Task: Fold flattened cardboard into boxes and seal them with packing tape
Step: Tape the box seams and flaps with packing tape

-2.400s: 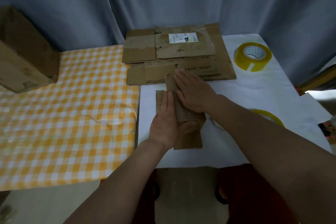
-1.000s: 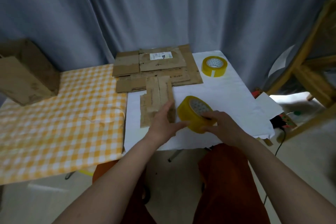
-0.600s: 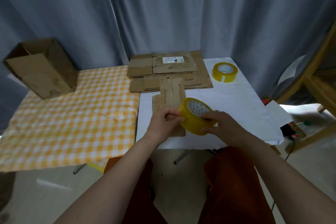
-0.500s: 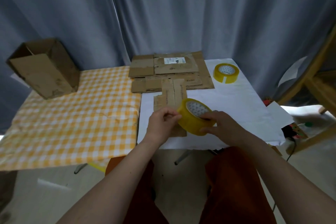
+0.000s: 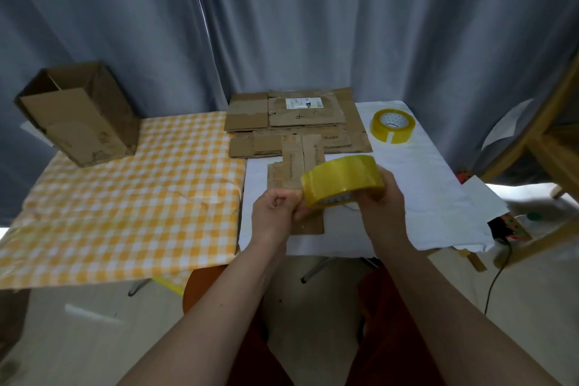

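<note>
A: Why is the left hand [image 5: 275, 213] bunched up at the edge of the tape roll [image 5: 343, 180]?

B: Its grip looks pinched together on the roll's left rim, probably hunting for the loose end of the tape; I cannot tell whether it has any tape free.

A: And the right hand [image 5: 380, 200]?

B: Its grip is wrapped round the roll's right side, holding it up off the counter [image 5: 423, 185] so the left can pick at it.

A: Where is the cardboard?

B: The small cardboard piece [image 5: 300, 166] lies flat just beyond and under both grips, brown, creased, with two narrow flaps side by side. Past it sits the cardboard stack [image 5: 294, 122], one sheet with a white label. To the right of the grips, further back, a spare tape roll [image 5: 393, 125] rests.
</note>
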Available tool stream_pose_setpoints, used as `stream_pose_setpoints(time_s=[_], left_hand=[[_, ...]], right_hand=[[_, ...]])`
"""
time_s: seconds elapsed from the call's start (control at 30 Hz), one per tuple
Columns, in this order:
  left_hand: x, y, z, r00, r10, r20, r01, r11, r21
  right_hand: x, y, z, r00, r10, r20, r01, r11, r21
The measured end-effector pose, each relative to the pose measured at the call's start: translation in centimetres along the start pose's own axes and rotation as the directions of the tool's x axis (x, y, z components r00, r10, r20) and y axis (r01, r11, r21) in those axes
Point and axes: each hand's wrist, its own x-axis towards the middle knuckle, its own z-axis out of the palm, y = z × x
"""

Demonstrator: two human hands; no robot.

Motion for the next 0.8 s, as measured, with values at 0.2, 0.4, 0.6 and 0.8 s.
stream_pose_setpoints(time_s=[0.2,0.4,0.6,0.8], left_hand=[[0.4,0.1,-0.9,0.982,-0.171,-0.081,0.171,0.985,-0.011],[1.7,0.2,-2.9,0.967,-0.235,-0.1,0.245,0.964,0.105],[3.5,0.1,-2.3,0.978,-0.181,-0.107,0.199,0.96,0.197],[5.7,-0.2,-0.9,0.968,-0.171,-0.184,0.22,0.931,0.291]], right_hand=[[0.8,2.4,-0.1,0.996,0.076,0.05,-0.079,0.995,0.06],[2.3,4.7,-2.9,0.995,-0.097,0.025,0.099,0.912,-0.399],[3.4,4.6,-2.8,1.0,-0.013,0.024,0.023,0.867,-0.498],[5.2,4.4,-2.4,0.991,-0.126,0.053,0.129,0.723,-0.679]])
